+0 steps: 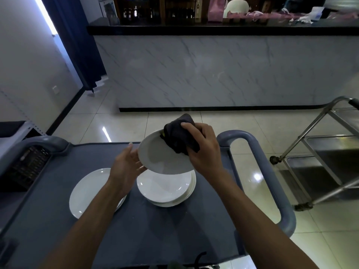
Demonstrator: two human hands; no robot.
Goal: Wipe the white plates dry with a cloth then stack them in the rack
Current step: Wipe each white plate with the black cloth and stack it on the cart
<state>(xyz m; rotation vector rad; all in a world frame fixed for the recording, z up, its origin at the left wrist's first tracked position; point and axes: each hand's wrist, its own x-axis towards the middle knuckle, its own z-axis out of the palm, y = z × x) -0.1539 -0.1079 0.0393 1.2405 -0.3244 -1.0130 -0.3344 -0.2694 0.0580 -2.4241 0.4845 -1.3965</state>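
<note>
Now the right hand [204, 150] clenches the dark cloth [179, 137] in its grip on the tilted white plate [161, 154], which slopes down left of that grip onto the open left hand [128, 164] above the stacked plates [165, 188].

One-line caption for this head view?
Right hand wipes a tilted white plate with a dark cloth; left hand steadies it.

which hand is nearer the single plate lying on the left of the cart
Left. The left hand hovers just above the single plate; the right hand is farther right.
</note>
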